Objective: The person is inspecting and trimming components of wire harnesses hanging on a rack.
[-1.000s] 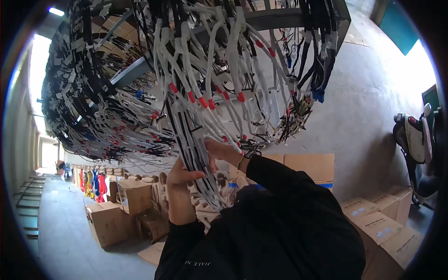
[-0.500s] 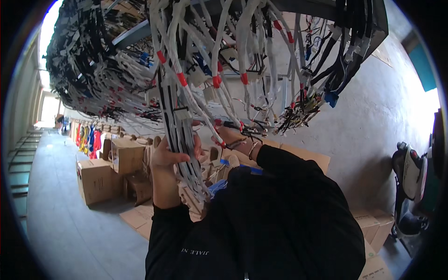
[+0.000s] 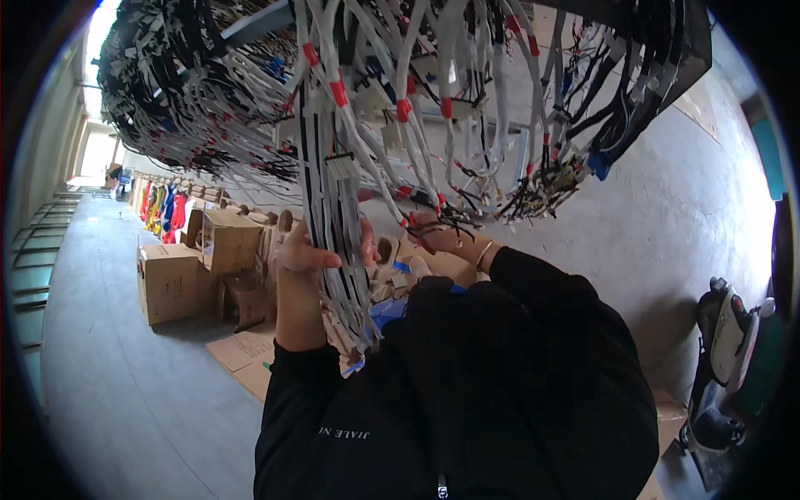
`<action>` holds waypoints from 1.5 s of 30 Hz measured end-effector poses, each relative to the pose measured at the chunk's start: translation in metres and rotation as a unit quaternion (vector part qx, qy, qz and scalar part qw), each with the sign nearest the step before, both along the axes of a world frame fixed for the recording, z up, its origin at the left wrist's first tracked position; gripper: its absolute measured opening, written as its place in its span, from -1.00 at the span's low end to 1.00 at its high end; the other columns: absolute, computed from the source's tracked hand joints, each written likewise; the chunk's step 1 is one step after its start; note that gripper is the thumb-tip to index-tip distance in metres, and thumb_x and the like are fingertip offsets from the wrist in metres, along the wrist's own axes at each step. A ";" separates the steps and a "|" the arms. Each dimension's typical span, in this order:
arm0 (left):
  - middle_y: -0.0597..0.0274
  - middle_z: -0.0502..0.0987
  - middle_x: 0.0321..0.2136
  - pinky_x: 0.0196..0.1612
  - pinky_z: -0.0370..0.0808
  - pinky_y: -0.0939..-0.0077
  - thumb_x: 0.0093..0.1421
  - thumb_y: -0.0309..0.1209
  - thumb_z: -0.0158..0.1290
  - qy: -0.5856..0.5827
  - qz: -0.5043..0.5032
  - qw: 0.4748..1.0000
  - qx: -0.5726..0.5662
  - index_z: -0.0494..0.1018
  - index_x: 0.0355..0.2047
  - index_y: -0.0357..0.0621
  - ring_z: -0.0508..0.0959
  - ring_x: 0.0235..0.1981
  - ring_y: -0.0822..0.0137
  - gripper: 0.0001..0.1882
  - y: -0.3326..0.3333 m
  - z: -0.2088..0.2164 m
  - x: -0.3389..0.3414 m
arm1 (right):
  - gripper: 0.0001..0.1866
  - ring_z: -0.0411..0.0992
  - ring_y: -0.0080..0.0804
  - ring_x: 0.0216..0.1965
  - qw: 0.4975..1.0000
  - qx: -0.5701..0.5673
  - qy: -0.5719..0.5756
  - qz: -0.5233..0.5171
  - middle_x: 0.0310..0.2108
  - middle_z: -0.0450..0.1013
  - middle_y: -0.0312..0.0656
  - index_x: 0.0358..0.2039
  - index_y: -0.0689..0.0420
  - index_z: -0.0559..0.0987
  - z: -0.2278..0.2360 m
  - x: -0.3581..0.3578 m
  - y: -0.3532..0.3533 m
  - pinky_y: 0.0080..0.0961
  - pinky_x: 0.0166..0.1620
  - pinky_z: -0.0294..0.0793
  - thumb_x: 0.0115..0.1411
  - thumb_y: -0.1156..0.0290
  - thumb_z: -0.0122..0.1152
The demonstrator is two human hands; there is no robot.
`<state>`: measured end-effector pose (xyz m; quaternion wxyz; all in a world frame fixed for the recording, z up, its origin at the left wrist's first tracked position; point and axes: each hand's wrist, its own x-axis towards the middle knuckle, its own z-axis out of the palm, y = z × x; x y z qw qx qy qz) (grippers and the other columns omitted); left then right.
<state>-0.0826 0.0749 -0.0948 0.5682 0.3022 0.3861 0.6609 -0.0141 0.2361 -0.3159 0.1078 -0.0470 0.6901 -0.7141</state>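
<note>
White and grey cable harnesses (image 3: 400,108), banded with red tape, hang in a dense mass from an overhead rack (image 3: 667,42) across the top of the head view, the only view supplied. One bundle (image 3: 337,242) drops straight down out of that mass in front of the person's chest. The left hand (image 3: 302,265) is wrapped round this bundle about halfway down, thumb across the front and fingers closed behind, so the grip is clamped on the cables. The right hand (image 3: 437,235) is raised just beside it, among thin black leads (image 3: 454,218) and red-taped ends; those leads hide its fingers, so whether it pinches anything cannot be told. Both forearms are in black sleeves (image 3: 533,350). In my judgement the step is sorting or tracing one harness out of the hanging mass. Done well, the left hand should keep the bundle taut and vertical without crushing it, while the right separates single leads near their taped ends, not by the bare wires. Pulling sideways risks snagging neighbouring loops. Beyond the hands, cardboard boxes (image 3: 171,279) stand in a row on a concrete floor (image 3: 108,392), with flattened card (image 3: 242,350) beside them. Coloured garments (image 3: 158,208) hang further back, and a parked scooter (image 3: 729,333) stands at the right edge.
</note>
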 end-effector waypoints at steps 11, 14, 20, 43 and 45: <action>0.13 0.46 -0.39 -0.24 0.44 0.38 -0.11 -0.67 0.17 0.109 0.132 0.982 -0.072 0.13 0.19 -0.33 0.51 -0.34 0.30 -0.20 0.003 -0.002 0.001 | -0.64 0.49 -0.23 -0.49 0.978 0.189 0.081 -0.044 -0.47 0.51 -0.04 -0.23 0.06 0.53 0.034 0.017 -0.005 -0.35 -0.41 0.40 0.28 0.06 -0.08; 0.28 0.49 -0.41 -0.29 0.43 0.49 -0.05 -0.58 0.20 0.256 0.202 0.935 -0.142 0.24 0.12 -0.27 0.49 -0.39 0.42 -0.32 0.011 0.002 -0.002 | -0.73 0.40 -0.43 -0.57 0.962 0.254 -0.068 -0.076 -0.61 0.42 -0.23 -0.38 0.10 0.52 -0.027 0.009 -0.015 -0.38 -0.48 0.36 0.24 0.15 0.06; 0.34 0.50 -0.42 -0.31 0.44 0.56 -0.02 -0.51 0.23 0.288 0.229 0.917 -0.154 0.37 -0.24 -0.20 0.49 -0.41 0.48 -0.66 0.018 -0.018 -0.017 | -0.84 0.28 -0.68 -0.53 0.967 0.199 -0.083 -0.133 -0.64 0.36 -0.36 -0.48 0.18 0.50 -0.092 0.100 0.039 -0.53 -0.46 0.35 0.07 0.35 0.22; 0.30 0.34 -0.13 -0.40 0.34 0.74 -0.06 -0.67 -0.07 0.197 0.306 0.927 -0.084 0.21 0.11 -0.23 0.42 -0.31 0.60 -0.38 -0.009 0.000 0.036 | -0.63 0.38 -0.47 -0.12 0.926 -0.164 0.146 -0.306 -0.15 0.43 -0.17 -0.01 0.31 0.35 0.154 0.049 -0.035 -0.51 -0.02 0.33 0.15 0.55 0.04; 0.31 0.33 -0.14 -0.45 0.31 0.74 -0.06 -0.68 -0.08 0.211 0.351 0.909 -0.080 0.25 0.07 -0.27 0.40 -0.33 0.60 -0.41 -0.008 -0.008 0.041 | -0.76 0.40 -0.59 -0.27 0.913 -0.176 0.174 -0.323 -0.28 0.47 -0.27 -0.15 0.25 0.44 0.157 0.045 -0.041 -0.64 -0.18 0.36 0.14 0.57 0.15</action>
